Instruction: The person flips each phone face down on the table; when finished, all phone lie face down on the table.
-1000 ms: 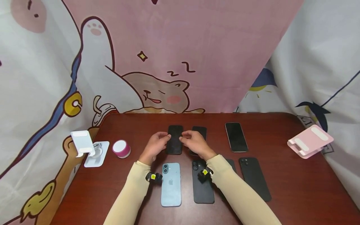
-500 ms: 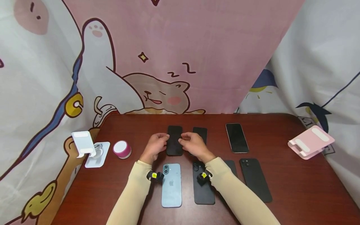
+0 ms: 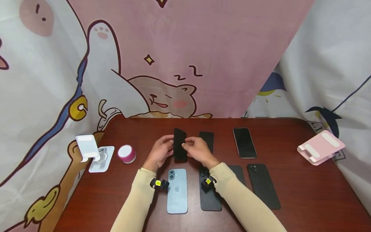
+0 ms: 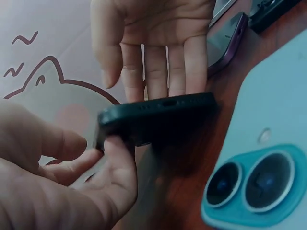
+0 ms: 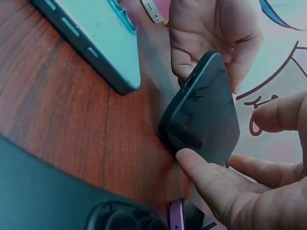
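1. black glass and rounded corners: the tilted phone [image 3: 178,146] sits mid-frame on my head view, between both hands, its slim end with the charging port facing my left wrist view.
2. on that left wrist view i see the left hand [image 3: 159,150] with bent fingers holding the phone's edge and underside.
3. the right hand [image 3: 200,150] has long, nearly straight fingers, a fingertip touching the phone's rim; its thumb stands apart on the wrist views, and i cannot tell whether it truly grips.
4. just below, at lower centre, i have a pale blue phone [image 3: 177,195], back up, with two ringed round lenses.
5. lower right, a matte charcoal phone [image 3: 263,185] lies flat on glossy red-brown wood, the table [image 3: 307,190].
6. smooth folded stands flank my frame: white [image 3: 88,146] at left, pink [image 3: 320,146] at right.
7. beside the white one, a squat magenta tub [image 3: 127,156] wears a pale lid.
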`<state>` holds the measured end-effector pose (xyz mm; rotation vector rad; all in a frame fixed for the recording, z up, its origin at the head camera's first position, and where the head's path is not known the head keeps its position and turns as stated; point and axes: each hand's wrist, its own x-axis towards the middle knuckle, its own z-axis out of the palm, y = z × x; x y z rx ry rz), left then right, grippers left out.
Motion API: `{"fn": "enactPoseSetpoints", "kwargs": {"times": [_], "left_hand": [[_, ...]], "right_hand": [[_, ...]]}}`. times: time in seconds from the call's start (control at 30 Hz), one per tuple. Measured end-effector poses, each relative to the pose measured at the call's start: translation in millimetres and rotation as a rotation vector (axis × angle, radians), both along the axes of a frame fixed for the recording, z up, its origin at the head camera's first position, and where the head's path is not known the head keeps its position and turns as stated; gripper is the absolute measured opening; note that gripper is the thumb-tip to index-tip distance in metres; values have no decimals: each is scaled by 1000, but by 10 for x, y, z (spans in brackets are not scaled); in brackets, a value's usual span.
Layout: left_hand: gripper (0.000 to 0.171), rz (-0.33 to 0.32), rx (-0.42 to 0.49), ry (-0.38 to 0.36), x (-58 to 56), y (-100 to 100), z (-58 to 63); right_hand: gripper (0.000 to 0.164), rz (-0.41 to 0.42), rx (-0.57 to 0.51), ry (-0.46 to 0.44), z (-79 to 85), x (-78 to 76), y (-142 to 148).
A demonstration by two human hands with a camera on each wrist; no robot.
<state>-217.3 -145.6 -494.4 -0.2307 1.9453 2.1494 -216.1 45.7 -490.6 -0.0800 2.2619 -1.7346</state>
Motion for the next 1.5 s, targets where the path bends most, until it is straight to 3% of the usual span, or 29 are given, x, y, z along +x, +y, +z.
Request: {"fn": "enactPoseSetpoints", "kwargs": {"times": [0.17, 0.3, 0.47, 0.67, 0.87, 0.97, 1.07, 1.27, 1.37, 1.5], "left_hand": [[37, -44, 50, 5, 21, 41, -20], [45, -84, 27, 12, 29, 88, -25], [49, -179, -21, 23, 31, 160, -46], [52, -265, -159, 82, 76, 270, 6], [48, -276, -403, 117, 119, 369, 64], [47, -273, -444, 125, 123, 390, 63], [48, -267, -403, 118, 123, 382, 47], [51, -179, -189, 68, 104, 281, -18], [52, -143, -71, 5, 79, 226, -50], [51, -148, 77, -89, 47, 190, -76]], "right_hand": [[53, -6, -92, -77, 34, -32, 12], [56, -3, -156, -122, 47, -59, 40], [54, 6, -188, -134, 36, -77, 81], [47, -5, -182, -135, 32, -68, 179], [41, -25, -148, -133, 3, -88, 282], [42, -26, -134, -129, -12, -98, 303], [43, -22, -137, -124, -21, -104, 310], [41, 0, -163, -81, 70, -76, 304], [39, 11, -184, -59, 176, -45, 281], [39, 30, -203, -40, 301, -3, 241]]}}
